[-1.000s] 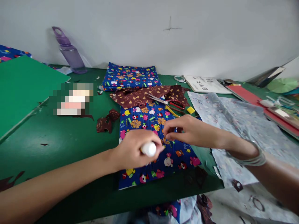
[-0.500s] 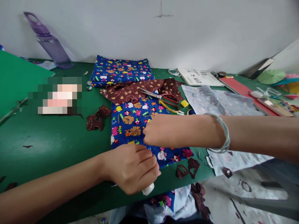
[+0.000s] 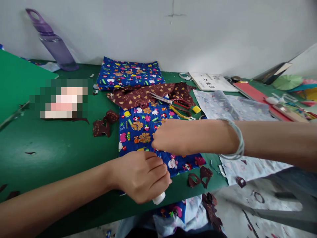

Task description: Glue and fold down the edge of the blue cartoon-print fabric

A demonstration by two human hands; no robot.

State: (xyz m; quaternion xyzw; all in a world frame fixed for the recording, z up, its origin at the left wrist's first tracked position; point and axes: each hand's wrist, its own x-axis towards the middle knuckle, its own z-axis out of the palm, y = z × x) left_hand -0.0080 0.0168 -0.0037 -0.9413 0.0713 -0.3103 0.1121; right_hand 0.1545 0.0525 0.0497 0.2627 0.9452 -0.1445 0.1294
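Note:
A blue cartoon-print cloth [image 3: 138, 127] with tan flower patches lies flat on the green table, under both my hands. My left hand [image 3: 145, 177] is closed in a fist at the cloth's near edge, around a small object whose white rounded end [image 3: 159, 198] sticks out below; the rest of it is hidden. My right hand [image 3: 170, 137], with a pale bracelet on its wrist, is curled down over the middle of the cloth. Its fingertips are out of sight. Beyond it, scissors [image 3: 179, 105] with red and yellow handles rest on a brown patterned cloth [image 3: 136, 96].
A folded blue cloth [image 3: 130, 72] sits at the back by the wall. Brown cut scraps [image 3: 101, 128] lie to the left, with more scraps [image 3: 205, 177] at the near edge. A purple bottle [image 3: 59, 51] leans at back left. Pale cloth [image 3: 228, 104] and a booklet [image 3: 211, 81] are right.
Both hands stay nearly in place on the blue cloth. The whole view has shifted slightly; nothing is taken hold of or let go.

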